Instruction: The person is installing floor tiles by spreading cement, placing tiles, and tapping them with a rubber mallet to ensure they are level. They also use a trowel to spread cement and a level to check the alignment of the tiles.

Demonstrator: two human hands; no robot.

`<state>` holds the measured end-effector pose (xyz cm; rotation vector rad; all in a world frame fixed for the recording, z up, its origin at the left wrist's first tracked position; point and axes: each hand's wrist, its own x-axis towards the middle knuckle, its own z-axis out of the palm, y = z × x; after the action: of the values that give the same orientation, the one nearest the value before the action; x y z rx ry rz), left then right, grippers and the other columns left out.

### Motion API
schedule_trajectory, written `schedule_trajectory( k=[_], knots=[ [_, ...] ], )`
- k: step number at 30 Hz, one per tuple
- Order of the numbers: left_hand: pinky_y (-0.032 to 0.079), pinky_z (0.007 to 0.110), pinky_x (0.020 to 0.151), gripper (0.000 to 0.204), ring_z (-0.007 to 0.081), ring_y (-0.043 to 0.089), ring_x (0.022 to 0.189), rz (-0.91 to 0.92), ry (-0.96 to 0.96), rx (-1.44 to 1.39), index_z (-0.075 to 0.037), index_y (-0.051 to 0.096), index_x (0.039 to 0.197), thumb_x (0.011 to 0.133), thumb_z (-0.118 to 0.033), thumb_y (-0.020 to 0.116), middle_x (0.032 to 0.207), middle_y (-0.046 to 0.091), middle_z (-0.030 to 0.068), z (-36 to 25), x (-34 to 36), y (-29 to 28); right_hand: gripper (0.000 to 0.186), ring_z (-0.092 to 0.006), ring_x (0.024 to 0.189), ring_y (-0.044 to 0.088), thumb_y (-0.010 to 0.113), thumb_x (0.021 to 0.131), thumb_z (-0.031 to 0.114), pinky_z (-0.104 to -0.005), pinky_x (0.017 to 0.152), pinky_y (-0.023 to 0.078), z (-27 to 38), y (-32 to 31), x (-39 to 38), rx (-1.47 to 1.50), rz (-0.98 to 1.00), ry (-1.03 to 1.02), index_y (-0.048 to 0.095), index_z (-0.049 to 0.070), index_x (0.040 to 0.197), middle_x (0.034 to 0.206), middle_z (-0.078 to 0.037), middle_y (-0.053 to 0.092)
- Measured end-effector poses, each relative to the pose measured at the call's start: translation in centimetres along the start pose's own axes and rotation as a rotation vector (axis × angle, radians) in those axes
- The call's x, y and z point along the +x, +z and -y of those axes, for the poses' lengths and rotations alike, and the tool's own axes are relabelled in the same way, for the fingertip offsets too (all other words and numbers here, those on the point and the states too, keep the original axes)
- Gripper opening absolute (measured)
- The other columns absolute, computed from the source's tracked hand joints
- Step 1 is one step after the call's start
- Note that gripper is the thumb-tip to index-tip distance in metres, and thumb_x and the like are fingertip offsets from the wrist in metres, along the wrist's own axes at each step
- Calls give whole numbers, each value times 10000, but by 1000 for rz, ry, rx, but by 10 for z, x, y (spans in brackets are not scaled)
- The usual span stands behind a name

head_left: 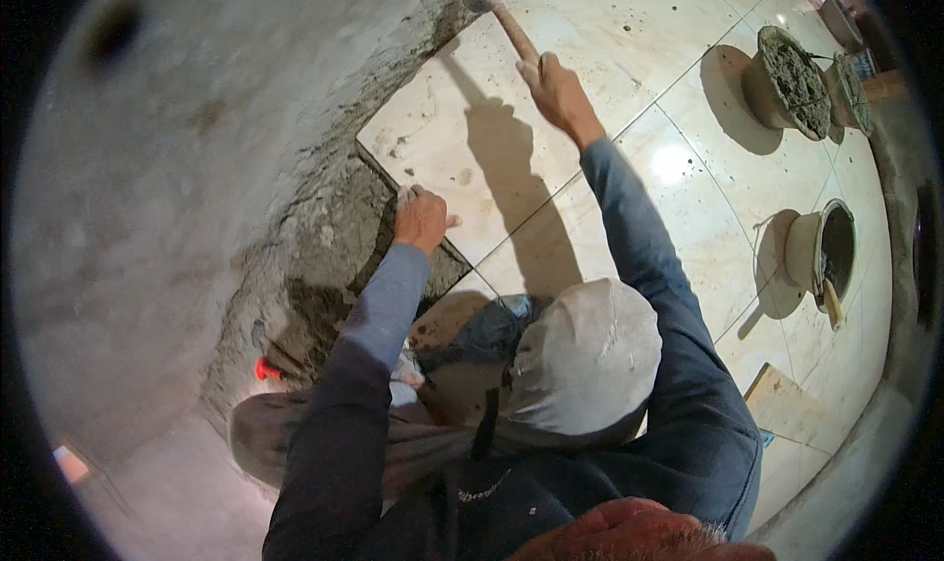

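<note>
My right hand (560, 91) is closed around the wooden handle of a mallet (513, 28). The mallet's grey head is up near the wall, above the far end of a large cream marbled floor tile (423, 118). Against the left edge of this tile rests my left hand (423, 219), fingers at the rim and thumb spread out over the surface. The tile's edge stands over a bed of wet grey mortar (339, 222) at its left. Shadows of my arm and the mallet fall across the tile.
A rough plastered wall (177, 148) runs along the left. At the right stand a bucket of mortar (787, 84), another bucket (852, 94) beside it and one with a wooden-handled tool (834, 305). A red-ended tool (265, 369) lies by the wall; a tile piece (787, 404) lies lower right.
</note>
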<state>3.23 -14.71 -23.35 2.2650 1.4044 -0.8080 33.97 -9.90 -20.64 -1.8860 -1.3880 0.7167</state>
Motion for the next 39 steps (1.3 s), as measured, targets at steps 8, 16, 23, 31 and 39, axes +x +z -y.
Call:
schedule_trajectory(
  k=[8,16,23,31,39],
  knots=[
    [300,514,1195,1252,392,276,1484,-382,118,-85,29,275,1534,615,-567,881,1622,208,250,-11,125,-81,363,-462,683,650,542,1024,377,-504,570,489,-10,-14,-35,-47,-187,-221,468,22,1010,715,-265,632],
    [302,522,1190,1294,434,223,1493,-258,132,-72,98,211,1530,633,-551,881,1609,175,312,-18,126,-96,403,-458,709,663,517,1031,403,-512,597,509,7,-12,-19,-21,16,-98,487,0,1034,750,-282,646],
    [337,522,1173,1272,458,212,1490,-268,180,-35,102,226,1521,648,-555,878,1606,166,323,-22,136,-98,399,-464,653,650,548,1018,404,-533,568,510,-47,-2,0,-186,-37,-148,500,8,993,695,-260,637],
    [306,496,1194,1222,456,189,1498,-264,183,-73,114,250,1509,652,-482,886,1601,167,338,-30,138,-102,367,-454,643,645,598,1000,357,-511,535,502,-59,6,10,-155,-103,-216,466,15,1018,685,-261,623],
    [376,486,1167,1271,458,243,1479,-281,150,-36,105,244,1510,620,-515,906,1596,195,324,-29,139,-103,384,-420,666,650,551,1022,389,-494,554,491,-26,-4,4,-178,-157,-247,480,13,991,709,-249,629]
  ],
)
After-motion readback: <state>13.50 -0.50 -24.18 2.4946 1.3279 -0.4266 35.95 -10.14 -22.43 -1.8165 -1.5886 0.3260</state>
